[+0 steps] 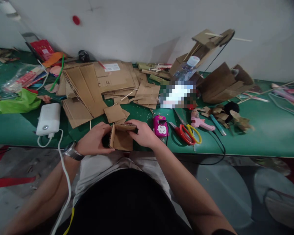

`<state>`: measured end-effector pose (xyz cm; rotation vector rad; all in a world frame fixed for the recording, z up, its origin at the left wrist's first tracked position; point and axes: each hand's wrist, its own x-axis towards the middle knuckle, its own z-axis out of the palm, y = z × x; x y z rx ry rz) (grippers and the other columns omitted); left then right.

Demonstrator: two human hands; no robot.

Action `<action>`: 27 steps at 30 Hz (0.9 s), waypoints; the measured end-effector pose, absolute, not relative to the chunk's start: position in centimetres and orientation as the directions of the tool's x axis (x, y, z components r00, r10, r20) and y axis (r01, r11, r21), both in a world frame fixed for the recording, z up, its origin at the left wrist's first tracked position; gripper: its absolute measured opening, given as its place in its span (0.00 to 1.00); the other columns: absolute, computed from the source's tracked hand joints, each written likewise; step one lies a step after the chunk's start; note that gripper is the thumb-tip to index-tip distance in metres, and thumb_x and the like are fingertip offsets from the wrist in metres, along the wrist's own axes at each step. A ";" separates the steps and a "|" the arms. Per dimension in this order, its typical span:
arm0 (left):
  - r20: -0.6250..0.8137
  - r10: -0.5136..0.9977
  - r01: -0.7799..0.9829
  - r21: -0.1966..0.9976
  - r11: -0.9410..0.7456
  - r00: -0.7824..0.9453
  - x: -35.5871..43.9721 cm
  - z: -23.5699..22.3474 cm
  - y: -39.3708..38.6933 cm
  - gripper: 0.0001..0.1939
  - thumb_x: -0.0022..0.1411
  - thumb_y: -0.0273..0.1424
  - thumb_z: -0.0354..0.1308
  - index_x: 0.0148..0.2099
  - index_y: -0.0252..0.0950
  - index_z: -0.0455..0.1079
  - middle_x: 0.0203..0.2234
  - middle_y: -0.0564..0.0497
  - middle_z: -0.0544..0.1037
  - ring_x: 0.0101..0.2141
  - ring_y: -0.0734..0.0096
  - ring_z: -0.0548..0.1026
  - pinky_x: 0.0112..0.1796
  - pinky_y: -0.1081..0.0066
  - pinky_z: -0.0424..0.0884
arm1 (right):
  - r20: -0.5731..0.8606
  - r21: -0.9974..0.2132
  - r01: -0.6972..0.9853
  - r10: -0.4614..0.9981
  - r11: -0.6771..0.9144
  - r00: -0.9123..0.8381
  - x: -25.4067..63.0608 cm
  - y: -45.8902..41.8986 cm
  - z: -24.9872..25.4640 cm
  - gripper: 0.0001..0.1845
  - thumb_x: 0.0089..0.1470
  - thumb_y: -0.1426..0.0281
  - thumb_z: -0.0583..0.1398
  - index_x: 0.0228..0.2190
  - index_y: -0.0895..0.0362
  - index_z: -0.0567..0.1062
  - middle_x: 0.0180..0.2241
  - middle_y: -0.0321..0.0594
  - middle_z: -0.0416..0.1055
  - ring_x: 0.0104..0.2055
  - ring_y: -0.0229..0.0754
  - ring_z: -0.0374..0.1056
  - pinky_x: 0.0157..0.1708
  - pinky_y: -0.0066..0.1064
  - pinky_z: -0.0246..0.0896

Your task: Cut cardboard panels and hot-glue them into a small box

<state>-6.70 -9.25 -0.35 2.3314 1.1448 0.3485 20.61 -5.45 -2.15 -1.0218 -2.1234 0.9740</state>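
A small open cardboard box point(122, 138) is held between my two hands at the table's front edge. My left hand point(95, 139), with a watch point(73, 150) on its wrist, grips the box's left wall. On the other side, my right hand point(143, 132) is closed on the right wall, its thumb reaching over the rim. Just behind the box lie small cardboard squares point(115, 113). To the right of my right hand sits a pink power socket point(160, 126), and beyond it are scissors point(188, 133) with red and yellow handles.
A pink glue gun point(201, 121) and a blue cutter point(218, 124) lie to the right. Behind stand a plastic bottle point(188, 67) and a cardboard structure point(225, 83). Folded cardboard point(84, 93) and a white power bank point(48, 119) with a cable are on the left of the green table point(271, 130).
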 end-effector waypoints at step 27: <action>0.057 0.809 0.588 0.657 -0.472 0.585 -7.7 -1.4 -9.5 0.45 0.56 0.55 0.75 0.69 0.43 0.69 0.55 0.42 0.79 0.54 0.45 0.76 0.55 0.51 0.74 | 0.246 -0.553 0.522 0.726 0.649 -0.642 20.1 -10.1 -2.8 0.34 0.53 0.59 0.77 0.58 0.55 0.77 0.60 0.55 0.77 0.62 0.63 0.68 0.64 0.58 0.59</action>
